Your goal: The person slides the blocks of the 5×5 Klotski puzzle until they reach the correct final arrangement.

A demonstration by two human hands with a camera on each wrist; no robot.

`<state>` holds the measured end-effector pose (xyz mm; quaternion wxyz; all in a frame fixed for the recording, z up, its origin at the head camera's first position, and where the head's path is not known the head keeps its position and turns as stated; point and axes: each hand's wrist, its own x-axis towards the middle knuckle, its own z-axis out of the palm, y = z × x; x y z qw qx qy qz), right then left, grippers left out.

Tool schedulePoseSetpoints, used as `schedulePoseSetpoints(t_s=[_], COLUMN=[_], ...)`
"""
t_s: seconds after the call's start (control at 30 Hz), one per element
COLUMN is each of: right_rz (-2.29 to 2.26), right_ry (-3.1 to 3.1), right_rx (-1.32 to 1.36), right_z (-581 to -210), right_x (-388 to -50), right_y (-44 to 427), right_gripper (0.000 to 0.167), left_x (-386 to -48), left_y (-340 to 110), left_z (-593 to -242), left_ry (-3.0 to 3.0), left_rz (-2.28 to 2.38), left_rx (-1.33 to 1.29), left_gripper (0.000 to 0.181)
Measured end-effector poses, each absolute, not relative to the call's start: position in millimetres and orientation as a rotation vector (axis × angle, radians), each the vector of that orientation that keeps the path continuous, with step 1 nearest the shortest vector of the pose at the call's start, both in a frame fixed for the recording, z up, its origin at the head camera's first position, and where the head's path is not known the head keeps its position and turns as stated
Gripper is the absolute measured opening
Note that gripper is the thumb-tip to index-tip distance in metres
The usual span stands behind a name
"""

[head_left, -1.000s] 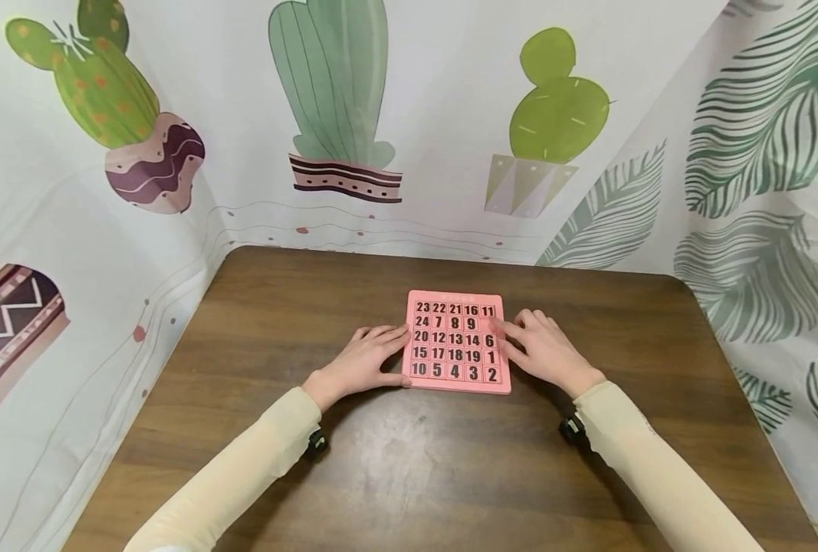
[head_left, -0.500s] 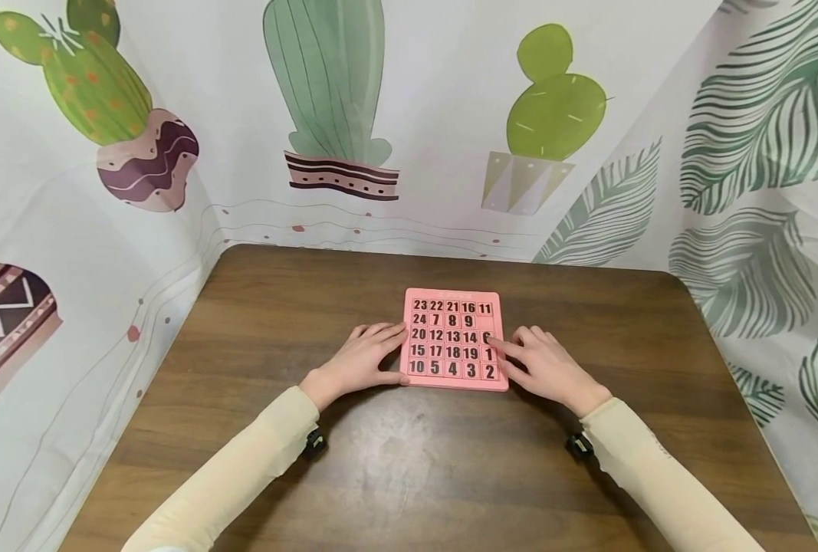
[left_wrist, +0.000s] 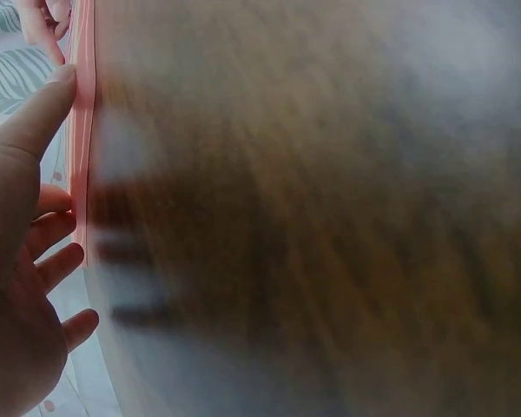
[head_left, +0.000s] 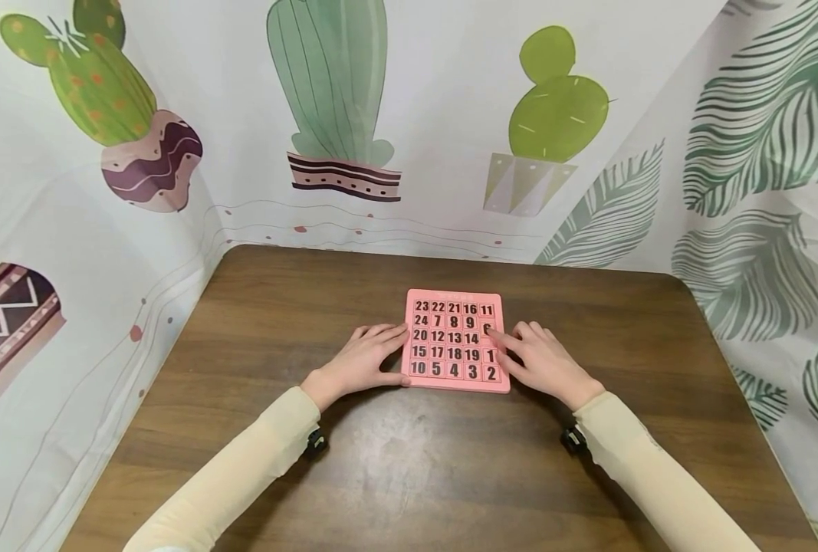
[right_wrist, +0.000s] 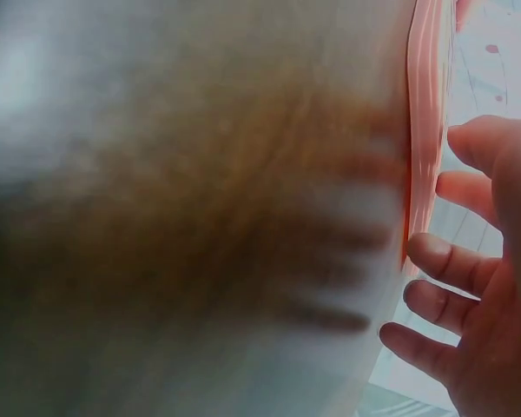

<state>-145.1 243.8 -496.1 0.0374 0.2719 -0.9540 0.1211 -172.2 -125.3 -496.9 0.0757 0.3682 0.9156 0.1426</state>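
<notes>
One tile is in a new spot: the 6 [head_left: 486, 325] is now sitting in the second row at far right, up a row from half a second ago, with the right hand [head_left: 548, 364] touching it by the index fingertip. That's leaving the gap [head_left: 484, 340] right under it, beside the 14 [head_left: 472, 338] and above the 1 [head_left: 491, 356], so the way I read it, only those three are bordering free space.

The pink board [head_left: 458, 386] is lying flat just right of frame center. The right hand is reaching in from the right, fingers loosely bent and apart, gripping nothing; can't tell if the thumb is actually touching. The left hand [head_left: 360, 360] is resting against the board's left edge, fingers relaxed, thumb at its lower-left corner, probably just steadying it. Sleeves [head_left: 236, 460] are running off the bottom, the table [head_left: 395, 475] is filling the lower half, and cactus cloth [head_left: 443, 92] is hanging up top.
</notes>
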Motion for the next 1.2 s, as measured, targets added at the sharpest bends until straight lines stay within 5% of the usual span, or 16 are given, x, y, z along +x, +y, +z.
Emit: schedulePoseSetpoints(t_s=[0.47,0.77,1.2], right_rz=[0.396,0.399,0.41], right_ry=[-2.929,-2.968,-2.99], right_rx=[0.804,0.865,0.967], right_z=[-494,-487,-482], right_x=[-152,-135,-113], right_y=[243,245,247], right_gripper=[0.048,0.048,0.04], left_x=[-173,-175,-176], left_y=[-125,-128,-128], left_z=[-499,-502,-503], left_ry=[2.747,2.756,2.745], left_rz=[0.439,0.433,0.449], left_rx=[1.107,1.14,1.119], left_gripper=[0.093,0.081,0.086])
